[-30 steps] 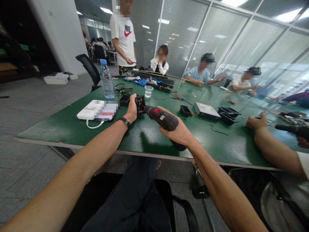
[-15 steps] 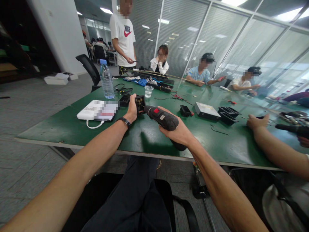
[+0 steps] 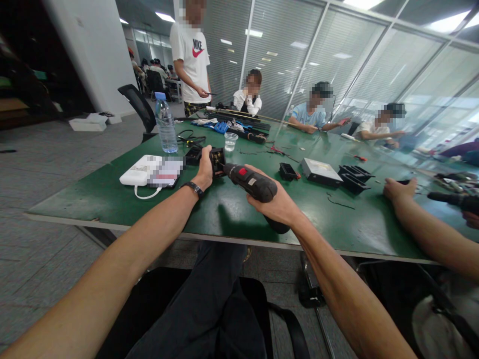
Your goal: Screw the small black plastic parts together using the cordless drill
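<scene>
The left hand (image 3: 205, 169) grips a small black plastic housing (image 3: 217, 160) standing on the green table (image 3: 112, 189), while the right hand (image 3: 275, 202) clasps a black-and-red electric screwdriver (image 3: 249, 182) whose tip is at the housing, so the screw work looks underway, not finished.

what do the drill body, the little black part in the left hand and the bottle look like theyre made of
Drill: matte black moulded plastic, it seems, with a red button; the grip is hidden in the right hand.
Part held by the left hand: black plastic with brassy metal inside, probably.
Bottle: clear thin plastic, blue cap.
</scene>
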Demonstrator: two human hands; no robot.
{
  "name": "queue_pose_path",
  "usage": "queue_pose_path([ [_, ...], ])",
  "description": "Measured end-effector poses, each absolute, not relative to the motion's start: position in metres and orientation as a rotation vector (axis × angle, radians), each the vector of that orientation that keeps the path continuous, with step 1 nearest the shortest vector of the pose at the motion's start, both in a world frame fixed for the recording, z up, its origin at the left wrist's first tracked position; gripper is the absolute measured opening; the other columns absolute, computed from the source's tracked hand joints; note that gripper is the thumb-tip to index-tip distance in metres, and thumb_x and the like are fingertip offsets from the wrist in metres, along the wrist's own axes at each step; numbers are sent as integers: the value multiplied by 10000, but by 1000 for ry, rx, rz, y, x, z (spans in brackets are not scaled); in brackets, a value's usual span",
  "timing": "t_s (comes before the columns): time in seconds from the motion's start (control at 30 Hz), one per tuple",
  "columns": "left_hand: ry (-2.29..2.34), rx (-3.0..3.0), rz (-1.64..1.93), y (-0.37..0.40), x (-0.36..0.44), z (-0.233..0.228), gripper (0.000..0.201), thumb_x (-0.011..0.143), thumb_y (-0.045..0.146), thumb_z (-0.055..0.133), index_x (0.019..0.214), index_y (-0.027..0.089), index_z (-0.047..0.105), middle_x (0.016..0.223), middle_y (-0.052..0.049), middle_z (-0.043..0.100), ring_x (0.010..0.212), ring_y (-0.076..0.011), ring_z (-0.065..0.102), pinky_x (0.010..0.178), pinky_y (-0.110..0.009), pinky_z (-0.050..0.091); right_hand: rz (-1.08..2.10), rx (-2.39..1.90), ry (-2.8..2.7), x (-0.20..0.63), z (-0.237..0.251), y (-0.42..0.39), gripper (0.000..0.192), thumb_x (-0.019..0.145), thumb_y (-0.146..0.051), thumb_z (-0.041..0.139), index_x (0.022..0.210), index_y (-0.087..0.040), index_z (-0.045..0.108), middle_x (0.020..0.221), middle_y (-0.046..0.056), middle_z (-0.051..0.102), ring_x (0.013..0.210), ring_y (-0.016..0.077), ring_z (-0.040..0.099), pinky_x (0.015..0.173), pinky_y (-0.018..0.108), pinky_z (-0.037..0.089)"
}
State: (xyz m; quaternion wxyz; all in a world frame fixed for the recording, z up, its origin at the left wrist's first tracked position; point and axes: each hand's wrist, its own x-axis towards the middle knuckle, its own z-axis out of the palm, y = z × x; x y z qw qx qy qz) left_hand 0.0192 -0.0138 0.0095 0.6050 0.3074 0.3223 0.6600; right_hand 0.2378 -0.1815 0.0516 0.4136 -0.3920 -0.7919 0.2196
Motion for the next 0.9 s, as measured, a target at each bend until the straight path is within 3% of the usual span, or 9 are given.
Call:
queue_pose_path([
  [0.47,740,716,1524,-9,19,5,573,972,800,715,927,229,698,761,-74,766,660,-250,782,587,-304,598,526,-988,-1993,239,52,-183,925,816,-191,794,1725,-251,634,1618,97,774,1433,327,760,1316,508,518],
  [0.67,723,716,1527,-11,19,6,537,991,762,706,926,228,698,782,-69,779,648,-233,768,594,-296,605,563,-1022,-1997,238,53,-184,950,822,-210,779,1754,-215,598,1494,116,829,1274,333,821,1227,530,592],
  [0.9,732,717,1520,-12,19,8,529,1009,751,678,932,229,709,764,-69,772,651,-247,774,587,-311,610,536,-994,-2003,239,52,-182,923,817,-203,798,1724,-247,631,1655,112,748,1466,346,749,1344,536,493],
])
